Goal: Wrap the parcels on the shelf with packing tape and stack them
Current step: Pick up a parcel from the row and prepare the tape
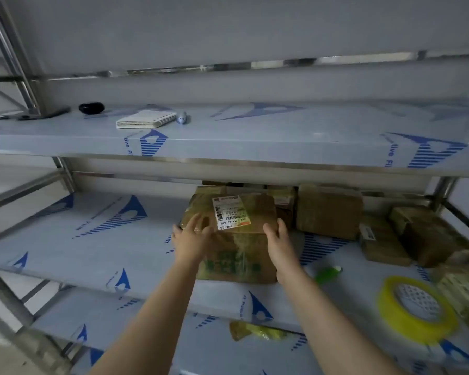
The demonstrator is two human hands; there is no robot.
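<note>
A brown tape-wrapped parcel (238, 209) with a white barcode label lies on top of a larger brown parcel (236, 261) with green print, on the middle shelf (114, 247). My left hand (191, 239) presses the upper parcel's left side with straight fingers. My right hand (279, 239) lies against its right side, fingers straight. A roll of yellow packing tape (414, 307) lies flat on the shelf at the right, apart from both hands. Several more brown parcels (328, 209) stand behind and to the right.
A green object (326, 274) lies on the shelf right of my right forearm. The upper shelf (282, 136) holds a spiral notebook (145, 119), a pen (182, 117) and a black object (91, 107). A yellowish bundle (255, 331) lies on the lower shelf. Steel posts frame both sides.
</note>
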